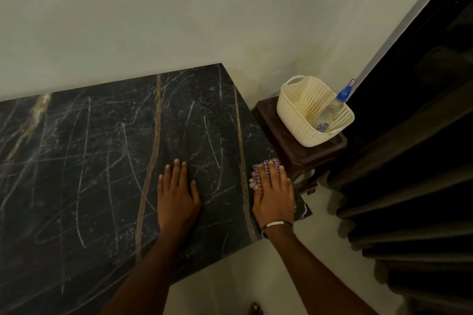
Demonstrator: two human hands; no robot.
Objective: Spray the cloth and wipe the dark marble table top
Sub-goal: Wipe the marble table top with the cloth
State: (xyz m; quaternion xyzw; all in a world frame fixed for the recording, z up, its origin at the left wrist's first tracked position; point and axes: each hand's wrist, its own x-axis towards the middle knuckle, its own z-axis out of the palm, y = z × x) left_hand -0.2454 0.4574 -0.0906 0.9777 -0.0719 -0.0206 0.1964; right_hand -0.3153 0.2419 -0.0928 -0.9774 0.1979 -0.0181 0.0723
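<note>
- Head view: left hand (178, 192) lies flat, fingers straight, bracing on the dark marble table top (102, 161).
- Right hand (273, 193), also flat, presses the cloth (263, 165) at the table's right edge; wiping looks underway, so next sweep leftward.
- Farther off, the spray bottle (334, 107) sits in a basket (302, 110).

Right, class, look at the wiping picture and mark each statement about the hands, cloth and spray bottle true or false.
1. The right hand presses the cloth flat on the marble table top. True.
2. The left hand holds the spray bottle. False: it lies flat on the marble with nothing in it.
3. The spray bottle stands in the cream basket. True.
4. The cloth lies at the table's left end. False: it is by the right edge.
</note>
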